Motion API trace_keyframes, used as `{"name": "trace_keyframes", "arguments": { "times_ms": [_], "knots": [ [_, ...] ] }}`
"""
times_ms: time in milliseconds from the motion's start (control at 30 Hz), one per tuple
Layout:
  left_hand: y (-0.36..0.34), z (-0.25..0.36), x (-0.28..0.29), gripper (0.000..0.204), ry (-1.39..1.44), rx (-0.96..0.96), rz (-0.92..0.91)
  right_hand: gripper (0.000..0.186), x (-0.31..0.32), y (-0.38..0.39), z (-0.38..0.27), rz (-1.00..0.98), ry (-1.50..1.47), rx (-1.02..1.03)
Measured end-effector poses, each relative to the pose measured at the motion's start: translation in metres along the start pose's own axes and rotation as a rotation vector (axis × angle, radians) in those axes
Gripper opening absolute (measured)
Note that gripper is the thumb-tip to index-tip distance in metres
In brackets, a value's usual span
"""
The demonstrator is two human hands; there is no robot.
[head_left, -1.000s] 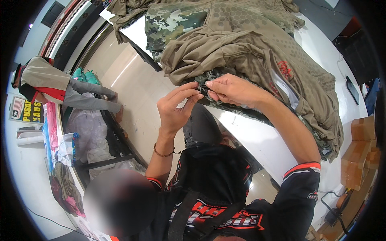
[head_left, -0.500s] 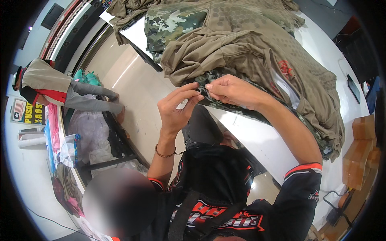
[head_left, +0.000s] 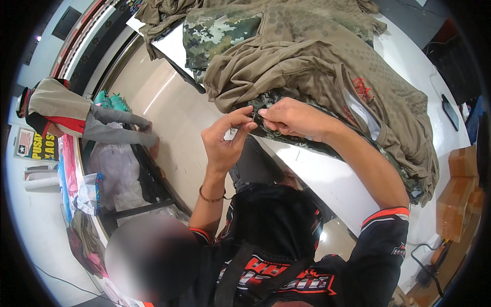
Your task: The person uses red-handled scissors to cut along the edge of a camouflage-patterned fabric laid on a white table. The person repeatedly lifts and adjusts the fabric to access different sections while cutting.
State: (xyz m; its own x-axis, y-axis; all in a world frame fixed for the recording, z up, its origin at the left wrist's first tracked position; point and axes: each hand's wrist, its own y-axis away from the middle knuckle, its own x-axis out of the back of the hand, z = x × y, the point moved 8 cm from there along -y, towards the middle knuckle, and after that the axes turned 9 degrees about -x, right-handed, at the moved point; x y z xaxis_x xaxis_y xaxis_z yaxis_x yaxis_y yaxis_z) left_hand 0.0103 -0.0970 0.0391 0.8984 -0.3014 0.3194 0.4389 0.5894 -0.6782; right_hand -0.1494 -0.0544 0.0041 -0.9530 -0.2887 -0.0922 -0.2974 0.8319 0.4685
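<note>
My left hand and my right hand meet fingertip to fingertip above the table's near edge. Both are closed in a pinch on a thin, needle-like piece that spans the small gap between them; its kind is too small to tell. Just beyond and beneath my fingers lies a dark green camouflage garment. Over it is heaped a brown garment with a faint honeycomb pattern. A tangle of red thread or print shows on the brown cloth, beside a white inner patch.
The garments cover much of a white table, with a phone near its right edge. Cardboard boxes stand at the right. At the left, another person bends over a table of clothes, near plastic-wrapped goods.
My fingertips have shifted slightly, and the thin piece between them shows more plainly. The other person's pose is nearly the same.
</note>
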Motion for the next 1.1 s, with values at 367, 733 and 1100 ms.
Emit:
{"name": "trace_keyframes", "arguments": {
  "times_ms": [367,733,1100],
  "knots": [
    [0.006,-0.01,0.033,0.007,0.065,0.004,-0.053,0.043,0.001,0.004,-0.006,-0.005,-0.14,0.05],
    [-0.001,-0.005,0.082,0.037,-0.474,-0.036,0.085,0.046,0.008,0.006,-0.007,0.017,-0.233,0.052],
    [-0.002,-0.006,0.005,0.022,-0.399,-0.105,0.042,0.034,0.014,0.009,-0.018,0.263,0.001,0.238]
  ]
}}
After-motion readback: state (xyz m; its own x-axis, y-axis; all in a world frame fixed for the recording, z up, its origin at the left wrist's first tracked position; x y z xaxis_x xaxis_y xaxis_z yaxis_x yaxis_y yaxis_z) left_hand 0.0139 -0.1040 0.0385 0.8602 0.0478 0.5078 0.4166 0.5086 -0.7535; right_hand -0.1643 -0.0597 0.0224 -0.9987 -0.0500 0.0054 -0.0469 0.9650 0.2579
